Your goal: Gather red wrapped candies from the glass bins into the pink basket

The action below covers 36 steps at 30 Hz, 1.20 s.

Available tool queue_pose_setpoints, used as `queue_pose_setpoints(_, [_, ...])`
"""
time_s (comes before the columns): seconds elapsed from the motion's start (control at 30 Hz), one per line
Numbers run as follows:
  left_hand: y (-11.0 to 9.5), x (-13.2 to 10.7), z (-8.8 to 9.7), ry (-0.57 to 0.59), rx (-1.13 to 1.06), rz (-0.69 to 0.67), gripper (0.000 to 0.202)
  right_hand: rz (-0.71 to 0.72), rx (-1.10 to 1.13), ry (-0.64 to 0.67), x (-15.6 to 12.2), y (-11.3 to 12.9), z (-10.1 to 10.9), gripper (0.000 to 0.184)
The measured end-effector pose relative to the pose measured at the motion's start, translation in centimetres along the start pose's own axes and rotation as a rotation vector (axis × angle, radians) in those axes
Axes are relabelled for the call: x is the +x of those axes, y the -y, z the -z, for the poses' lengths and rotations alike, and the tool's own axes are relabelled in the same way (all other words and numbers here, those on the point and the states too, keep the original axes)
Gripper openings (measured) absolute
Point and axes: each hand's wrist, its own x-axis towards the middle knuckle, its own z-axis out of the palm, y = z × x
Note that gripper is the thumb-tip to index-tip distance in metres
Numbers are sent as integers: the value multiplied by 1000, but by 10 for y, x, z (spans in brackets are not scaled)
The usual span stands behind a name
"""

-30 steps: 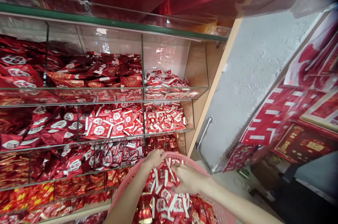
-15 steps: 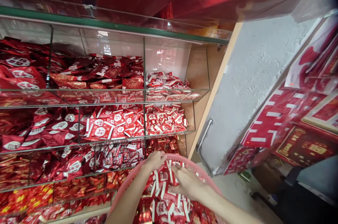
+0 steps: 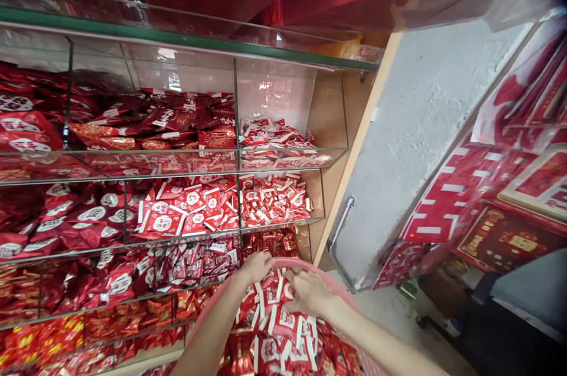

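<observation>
A pink plastic basket (image 3: 325,272) full of small red-and-white candy packets (image 3: 283,326) stands low in front of me. My left hand (image 3: 257,266) is closed over the basket's far rim. My right hand (image 3: 308,293) lies on the packets inside, fingers and thumb apart, with no packet plainly gripped. Its fingertips touch the heap and are partly lost among the packets. Darker red packets show lower in the basket, between my forearms.
Glass-divided shelves (image 3: 186,174) of red packets rise just behind the basket. A wooden side panel (image 3: 354,157) ends them, beside a grey wall (image 3: 403,110). At right hang red-and-white decorations (image 3: 449,193), above a dark chair (image 3: 500,329).
My right hand has shifted slightly left and up over the packets, its fingers nearer the far rim. My left hand stays at the rim. The view has turned a little.
</observation>
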Motion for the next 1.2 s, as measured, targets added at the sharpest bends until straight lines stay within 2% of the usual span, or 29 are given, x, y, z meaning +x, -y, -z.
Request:
queue_pose_setpoints(0.1, [-2,-2,2,-4,-6,-3,37,18,-19,-21,-1,-2,-3,61])
queue_pose_setpoints(0.2, [-3,-2,3,-8,-9,-3,36,89,-12,-114,-5,-6,10,59])
queue_pose_setpoints(0.3, [-3,-2,2,-9,-14,0,36,102,-34,-225,-6,-6,42,51])
queue_pose_setpoints(0.43, [-3,-2,1,-13,-29,4,37,40,-102,-386,4,-4,96,52])
queue_pose_setpoints(0.53, [-4,-4,3,-8,-44,10,37,18,-162,-401,16,-1,125,54])
queue_pose_setpoints(0.63, [-6,-6,5,-5,-57,16,37,-10,-189,-375,28,1,142,53])
queue_pose_setpoints(0.8, [-7,-8,7,-3,-71,22,37,-264,-282,-563,56,3,155,47])
queue_pose_setpoints(0.9, [-7,-8,7,-7,-73,22,36,-358,-304,-548,77,3,155,58])
queue_pose_setpoints(1.0, [-6,-8,7,-7,-72,22,36,-391,-299,-488,93,3,151,63])
queue_pose_setpoints(1.2, [-4,-7,3,-11,-63,24,37,-341,-313,-530,94,-5,143,46])
